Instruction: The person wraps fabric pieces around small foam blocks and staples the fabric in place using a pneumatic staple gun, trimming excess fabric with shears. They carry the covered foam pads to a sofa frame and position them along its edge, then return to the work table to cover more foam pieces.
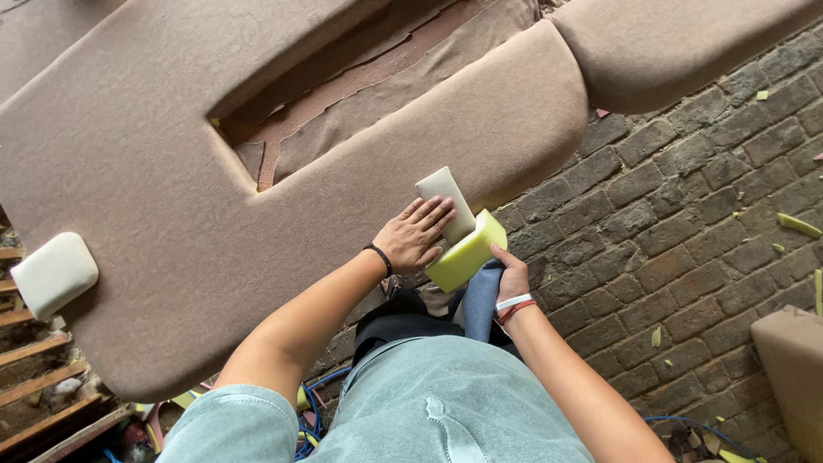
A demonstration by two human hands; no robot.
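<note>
A large upholstered panel (154, 189) covered in taupe fabric, with a long cut-out in its middle, fills the upper left. My left hand (414, 233) lies flat on a small fabric-covered pad (444, 199) and presses it against a yellow foam block (470, 250) at the panel's lower edge. My right hand (512, 276) supports the foam block from below, thumb on its corner. A black band circles the left wrist, and white and red bands circle the right.
A cream padded block (53, 273) sits at the panel's left end. The floor is brick (686, 231) with scattered yellow foam scraps (797, 225). Another taupe cushion (793, 369) stands at the right edge. Blue cable (315, 411) lies near my legs.
</note>
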